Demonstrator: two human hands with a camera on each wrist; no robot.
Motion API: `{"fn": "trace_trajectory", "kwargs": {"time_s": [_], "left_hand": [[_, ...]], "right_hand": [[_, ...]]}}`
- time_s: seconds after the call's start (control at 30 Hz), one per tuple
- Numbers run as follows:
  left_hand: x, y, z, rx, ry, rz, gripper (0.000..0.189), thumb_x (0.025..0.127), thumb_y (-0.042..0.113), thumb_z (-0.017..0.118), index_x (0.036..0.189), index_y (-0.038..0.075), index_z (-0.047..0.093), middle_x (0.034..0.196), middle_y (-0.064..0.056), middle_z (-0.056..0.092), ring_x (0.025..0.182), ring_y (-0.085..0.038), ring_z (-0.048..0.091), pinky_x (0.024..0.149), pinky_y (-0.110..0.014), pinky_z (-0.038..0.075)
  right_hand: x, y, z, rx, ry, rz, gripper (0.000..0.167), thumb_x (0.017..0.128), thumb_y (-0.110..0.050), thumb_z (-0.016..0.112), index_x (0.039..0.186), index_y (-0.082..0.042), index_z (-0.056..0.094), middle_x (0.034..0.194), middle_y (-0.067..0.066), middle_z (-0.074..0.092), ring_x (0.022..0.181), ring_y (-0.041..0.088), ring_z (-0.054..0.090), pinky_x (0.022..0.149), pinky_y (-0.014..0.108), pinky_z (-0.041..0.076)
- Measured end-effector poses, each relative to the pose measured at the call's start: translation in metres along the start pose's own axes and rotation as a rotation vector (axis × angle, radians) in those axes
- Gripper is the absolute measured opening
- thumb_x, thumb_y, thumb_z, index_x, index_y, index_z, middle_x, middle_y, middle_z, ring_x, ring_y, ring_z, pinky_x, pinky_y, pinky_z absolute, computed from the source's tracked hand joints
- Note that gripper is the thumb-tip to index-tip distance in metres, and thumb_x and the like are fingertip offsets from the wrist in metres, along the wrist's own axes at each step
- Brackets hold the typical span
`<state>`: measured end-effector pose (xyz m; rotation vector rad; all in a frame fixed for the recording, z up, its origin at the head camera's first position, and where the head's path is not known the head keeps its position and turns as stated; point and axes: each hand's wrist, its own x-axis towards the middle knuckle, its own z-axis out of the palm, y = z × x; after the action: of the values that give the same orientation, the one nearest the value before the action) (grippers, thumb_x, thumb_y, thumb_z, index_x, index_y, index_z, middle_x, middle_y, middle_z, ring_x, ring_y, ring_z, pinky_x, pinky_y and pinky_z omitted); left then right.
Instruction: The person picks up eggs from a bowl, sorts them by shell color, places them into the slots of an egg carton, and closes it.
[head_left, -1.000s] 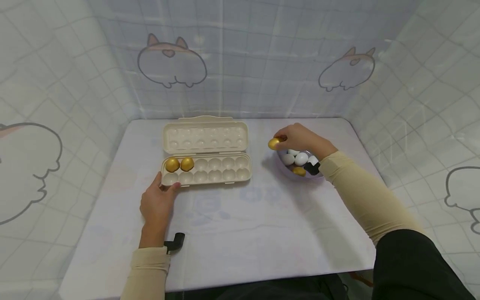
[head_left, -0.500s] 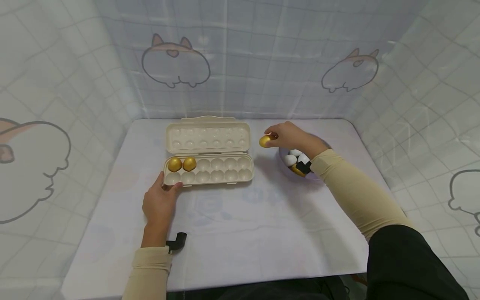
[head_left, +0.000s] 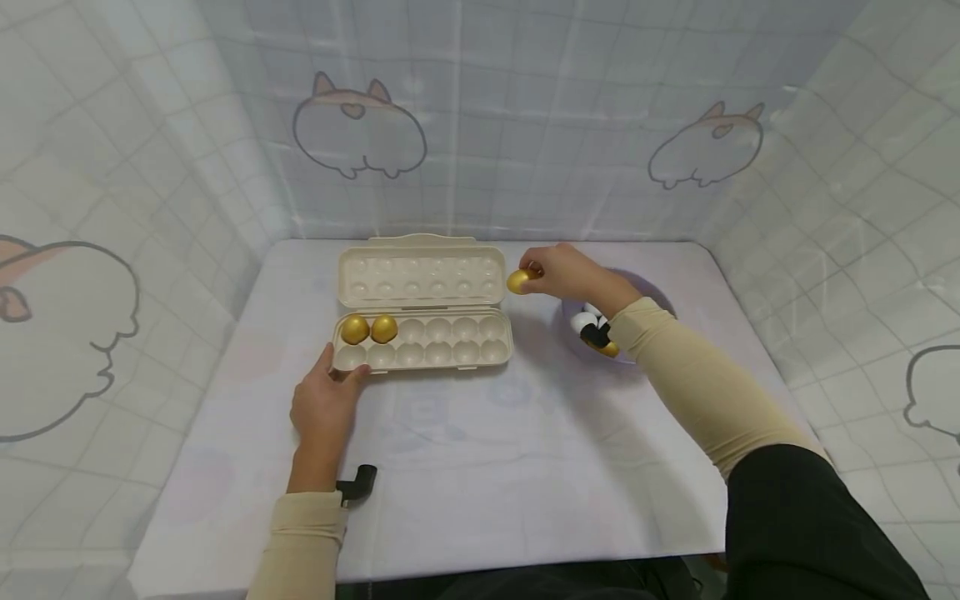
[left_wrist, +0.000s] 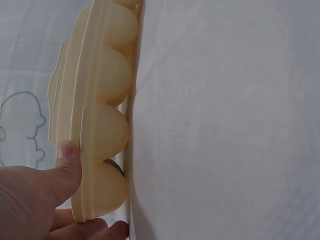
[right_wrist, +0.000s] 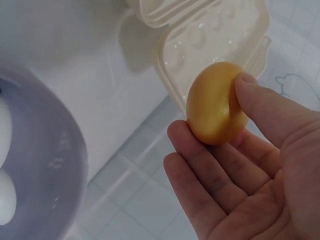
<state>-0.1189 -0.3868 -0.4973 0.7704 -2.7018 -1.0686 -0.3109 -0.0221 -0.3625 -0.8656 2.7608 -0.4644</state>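
My right hand pinches a gold egg between thumb and fingers, just right of the carton's raised lid. A cream egg carton stands open, its lid folded back toward the wall. Two gold eggs sit side by side in the left end of its back row; the other cups hold nothing. At the carton's left front corner, my left hand grips the rim. In the left wrist view, its thumb lies on the front edge and its fingers curl beneath the end.
Right of the carton stands a purple bowl holding white eggs and a gold one, partly hidden by my right forearm. A white cloth covers the table, and patterned curtain walls enclose its back and sides.
My right hand has carried the gold egg left from over the bowl toward the carton. The left hand keeps its grip on the carton corner, and the view has shifted slightly.
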Motion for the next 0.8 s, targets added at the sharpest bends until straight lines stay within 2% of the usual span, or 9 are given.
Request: {"fn": "trace_trajectory", "kwargs": {"time_s": [0.5,0.8], "left_hand": [[-0.002,0.000,0.003,-0.018,0.038,0.020,0.086,0.095,0.043,0.079,0.165,0.019,0.036,0.151,-0.019,0.061,0.143,-0.043,0.056,0.113,-0.064,0.045],[-0.003,0.000,0.003,-0.008,0.021,0.000,0.087,0.096,0.045,0.078,0.166,0.021,0.034,0.152,-0.017,0.060,0.145,-0.042,0.055,0.114,-0.064,0.044]], "right_hand": [[0.018,-0.012,0.010,0.006,0.011,-0.060,0.034,0.100,-0.032,0.074,0.123,-0.009,0.071,0.120,0.011,0.078,0.112,0.027,0.070,0.098,0.043,0.055],[0.022,-0.026,0.016,0.004,0.029,-0.109,0.032,0.099,-0.028,0.075,0.122,-0.006,0.071,0.117,0.013,0.078,0.106,0.028,0.071,0.095,0.043,0.056]]}}
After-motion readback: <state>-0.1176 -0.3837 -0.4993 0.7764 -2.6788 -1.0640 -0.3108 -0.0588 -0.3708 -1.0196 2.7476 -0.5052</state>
